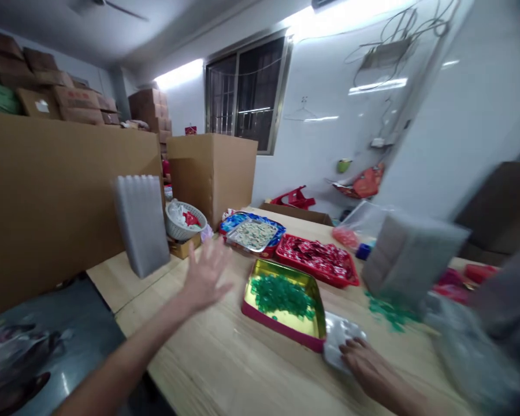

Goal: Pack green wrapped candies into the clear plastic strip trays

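My left hand (207,274) is raised over the table with its fingers spread and nothing in it, slightly blurred. My right hand (359,359) rests at the right edge of a shallow clear plastic tray (335,341), its fingers closed over the edge. Left of that tray stands a magenta box with a gold inside (281,328), holding a heap of small green pieces (283,296). Behind it is a red basket (340,283) of red and white wrapped packets. A metal tray (253,247) of pale small pieces sits on blue packets (240,218).
A tall stack of clear plastic trays (141,228) stands at the left edge; another stack (409,257) stands at right. Loose green pieces (392,312) lie before the right stack. A white basket (185,221) and large cardboard boxes (212,167) are behind. Plastic bags (472,352) lie at right.
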{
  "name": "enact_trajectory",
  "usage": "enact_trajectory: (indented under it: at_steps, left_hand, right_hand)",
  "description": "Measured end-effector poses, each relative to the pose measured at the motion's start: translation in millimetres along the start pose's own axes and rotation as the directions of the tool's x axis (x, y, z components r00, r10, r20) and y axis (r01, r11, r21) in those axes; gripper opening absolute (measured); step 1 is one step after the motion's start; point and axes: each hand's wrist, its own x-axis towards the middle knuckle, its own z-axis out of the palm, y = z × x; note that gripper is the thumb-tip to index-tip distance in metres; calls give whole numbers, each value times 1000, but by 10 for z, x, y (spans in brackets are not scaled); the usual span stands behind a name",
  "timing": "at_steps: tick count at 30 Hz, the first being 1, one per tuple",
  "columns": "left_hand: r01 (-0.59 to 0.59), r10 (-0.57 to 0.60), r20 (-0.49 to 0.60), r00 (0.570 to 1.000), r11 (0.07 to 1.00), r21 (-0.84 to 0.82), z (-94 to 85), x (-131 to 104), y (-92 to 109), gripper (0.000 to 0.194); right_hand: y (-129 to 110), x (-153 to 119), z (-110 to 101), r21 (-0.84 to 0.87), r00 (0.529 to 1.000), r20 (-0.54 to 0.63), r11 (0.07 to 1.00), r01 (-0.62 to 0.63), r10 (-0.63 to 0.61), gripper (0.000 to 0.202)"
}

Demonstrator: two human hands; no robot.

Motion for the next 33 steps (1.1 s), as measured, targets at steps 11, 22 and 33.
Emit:
enact_trajectory:
  at_steps: [11, 22, 33]
  left_hand:
    - [172, -168, -197, 966, 985, 4, -399, -116, -193, 64]
    - [130, -115, 108, 987, 981, -143, 709, -1208, 612, 56]
    - [69, -83, -123, 989, 991, -117, -140, 77, -332, 73]
  right_hand:
    - [-839, -153, -650, -89, 990, 72, 989, -117, 123, 19]
    - [-2211, 50, 43, 268, 967, 240, 963, 13, -80, 15]
    - [-223, 37, -571, 67, 888, 375, 947, -313, 267, 17]
